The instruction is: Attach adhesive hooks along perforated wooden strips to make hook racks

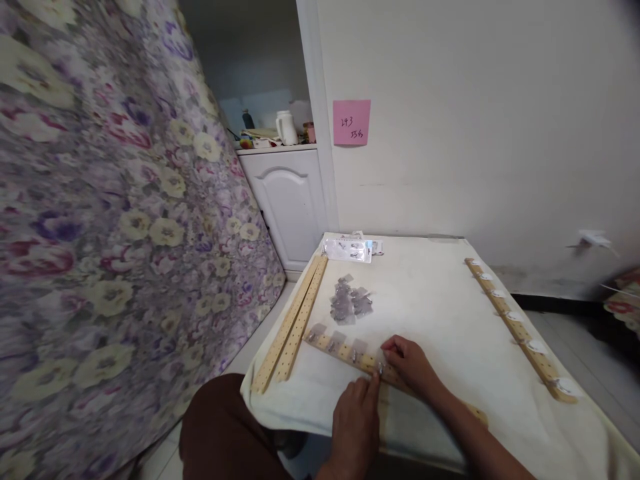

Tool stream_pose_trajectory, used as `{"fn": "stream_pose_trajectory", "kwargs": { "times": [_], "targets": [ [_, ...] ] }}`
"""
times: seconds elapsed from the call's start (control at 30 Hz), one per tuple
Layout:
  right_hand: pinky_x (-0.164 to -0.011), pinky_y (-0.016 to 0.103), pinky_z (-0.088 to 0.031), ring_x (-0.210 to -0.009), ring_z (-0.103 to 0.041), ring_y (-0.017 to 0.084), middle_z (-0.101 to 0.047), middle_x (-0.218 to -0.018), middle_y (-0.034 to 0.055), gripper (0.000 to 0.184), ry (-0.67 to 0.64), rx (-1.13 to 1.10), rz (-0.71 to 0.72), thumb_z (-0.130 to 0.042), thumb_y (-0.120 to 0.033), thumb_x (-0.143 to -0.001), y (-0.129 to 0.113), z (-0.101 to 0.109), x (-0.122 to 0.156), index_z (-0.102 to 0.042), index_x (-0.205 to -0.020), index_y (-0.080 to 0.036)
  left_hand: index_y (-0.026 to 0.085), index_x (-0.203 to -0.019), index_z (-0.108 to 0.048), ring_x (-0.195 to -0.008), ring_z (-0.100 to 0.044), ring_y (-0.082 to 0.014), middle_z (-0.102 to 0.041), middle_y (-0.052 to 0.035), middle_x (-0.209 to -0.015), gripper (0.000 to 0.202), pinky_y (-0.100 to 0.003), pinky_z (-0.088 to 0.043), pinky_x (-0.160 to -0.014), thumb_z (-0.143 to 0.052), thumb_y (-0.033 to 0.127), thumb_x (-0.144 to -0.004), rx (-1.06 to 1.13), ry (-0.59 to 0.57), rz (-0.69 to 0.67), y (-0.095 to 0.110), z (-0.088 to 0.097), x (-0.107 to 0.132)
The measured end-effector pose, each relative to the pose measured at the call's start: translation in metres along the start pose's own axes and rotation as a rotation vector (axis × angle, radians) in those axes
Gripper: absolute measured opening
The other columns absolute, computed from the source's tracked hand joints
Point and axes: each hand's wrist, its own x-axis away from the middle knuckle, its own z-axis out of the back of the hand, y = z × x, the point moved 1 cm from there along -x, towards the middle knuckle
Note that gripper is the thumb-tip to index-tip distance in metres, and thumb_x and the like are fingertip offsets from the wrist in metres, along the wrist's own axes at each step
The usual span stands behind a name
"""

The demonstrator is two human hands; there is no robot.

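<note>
Brown cloth (220, 427) covered a bent knee beside the near left corner of the tabletop (420, 287), which was draped in a creased cream cover that hung over the front edge. Along its near side a perforated wooden strip (344, 351) lay aslant, bearing a row of small metal pieces with clear plastic. On the fourth piece (381, 367) from the left, the right hand (413, 367) had thumb and forefinger pinched together at the plastic. The left hand (356, 413) laid its forefinger against the strip just below; whether its other fingers gripped anything could not be told.

Beyond lay a loose pile of similar pieces (349, 305), two more strips (303, 319) to its left, and flat packets (347, 251) at the far edge. Another strip (543, 367), with whitish rounded pieces, ran down the right edge.

Flowered curtain (125, 220) filled the room's left side. A white cabinet (287, 193) carried a white jug (287, 127), and a pink note (351, 123) was stuck to the pale wall (475, 120).
</note>
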Motion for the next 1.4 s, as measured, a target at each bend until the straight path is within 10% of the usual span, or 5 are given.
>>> {"fn": "stream_pose_trajectory", "kwargs": {
  "times": [1.4],
  "targets": [
    [-0.061, 0.025, -0.043, -0.065, -0.058, 0.016, -0.064, -0.070, 0.0010, 0.023, -0.077, -0.010, -0.012, -0.061, -0.027, -0.068, 0.0033, 0.0000, 0.0016, -0.062, -0.088, -0.017, 0.024, -0.137, -0.033, -0.093, -0.050, -0.0185, -0.056, -0.0046, -0.103, 0.060, -0.032, -0.042, -0.081, -0.042, 0.005, -0.081, -0.046, -0.012, -0.002, 0.0016, 0.0046, -0.0009]
  ]
}}
